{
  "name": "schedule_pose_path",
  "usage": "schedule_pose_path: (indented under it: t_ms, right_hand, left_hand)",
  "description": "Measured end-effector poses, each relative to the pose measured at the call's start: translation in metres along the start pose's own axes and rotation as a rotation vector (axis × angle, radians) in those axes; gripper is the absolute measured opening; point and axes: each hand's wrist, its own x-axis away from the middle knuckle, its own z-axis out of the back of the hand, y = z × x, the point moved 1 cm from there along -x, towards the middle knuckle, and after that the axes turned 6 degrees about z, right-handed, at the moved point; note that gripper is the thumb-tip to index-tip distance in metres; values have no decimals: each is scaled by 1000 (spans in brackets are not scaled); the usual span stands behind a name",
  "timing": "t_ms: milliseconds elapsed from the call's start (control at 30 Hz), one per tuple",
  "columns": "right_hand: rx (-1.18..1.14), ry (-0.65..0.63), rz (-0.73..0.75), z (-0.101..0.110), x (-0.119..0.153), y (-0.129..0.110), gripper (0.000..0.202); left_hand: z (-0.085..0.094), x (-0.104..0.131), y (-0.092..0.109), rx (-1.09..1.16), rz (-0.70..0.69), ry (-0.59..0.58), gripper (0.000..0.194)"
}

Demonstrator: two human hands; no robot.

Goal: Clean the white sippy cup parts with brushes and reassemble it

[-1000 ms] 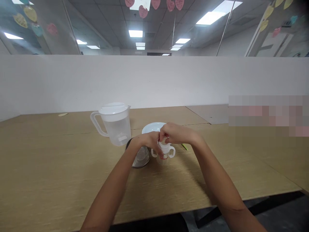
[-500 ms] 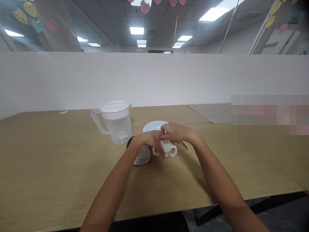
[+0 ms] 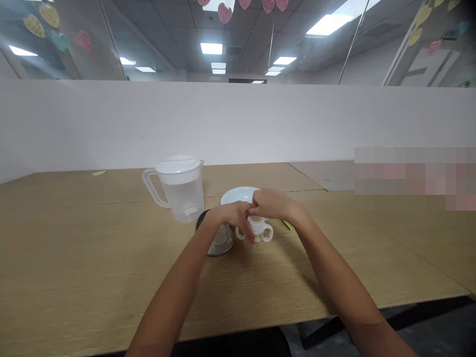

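A small clear cup (image 3: 256, 237) with a white collar and two white handles stands on the table. My left hand (image 3: 240, 215) is wrapped round its upper left side. Over the cup's top, my right hand (image 3: 271, 202) is closed, its fingertips pinched together beside my left fingers; what they pinch is too small to make out. Behind both hands lies a white plate (image 3: 238, 195). A dark-rimmed metal bowl (image 3: 221, 242) sits left of the cup, partly hidden by my left wrist. Just right of my right hand is a thin green item (image 3: 286, 224).
A translucent lidded pitcher (image 3: 183, 191) stands behind the bowl to the left. A flat pale piece (image 3: 99, 173) lies at the far left of the wooden table (image 3: 111, 258). A white partition (image 3: 186, 119) rises behind. The right edge holds a blurred-out patch.
My right fingers have closed more tightly and lifted slightly off the cup's top. My left hand stays on the cup. The view has shifted a little.
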Motion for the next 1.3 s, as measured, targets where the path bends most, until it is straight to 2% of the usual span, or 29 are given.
schedule_pose_path:
  t_ms: [167,267,367,467,567,733,833,933,1000,1067,1200,1300]
  right_hand:
    - [-283,121,87,-26,5,26,39]
    - [-504,296,163,-50,13,38,37]
    - [-683,456,276,-72,20,39,31]
    - [-729,492,389,-87,24,35,29]
    - [-813,507,344,-97,24,33,30]
    - [-943,631,72,-119,13,25,37]
    - [-958,723,6,-130,10,19,40]
    - [-909,765,141,-132,11,20,42]
    - [-874,744,270,-130,13,23,41]
    - [-835,725,321,-128,13,25,37]
    - [-775,798,228,-129,14,21,33]
    - [-702,874,216,-133,14,17,31]
  left_hand:
    - [3,0,0,-92,-26,5,48]
    - [2,-3,-2,-124,-3,25,58]
    - [1,-4,-3,-89,-13,12,55]
    - [0,-3,-2,-82,-40,16,48]
    - [1,-2,0,-91,-31,36,45]
    - [1,-2,2,-135,-56,4,44]
    - [0,-4,0,-172,-41,-12,43]
    - [1,-4,-1,-175,-32,7,46]
    - [1,-2,-1,-173,-4,23,46]
    - [2,0,1,-171,37,21,43]
    - [2,3,7,-213,87,27,37]
    - [0,6,14,-232,100,51,32]
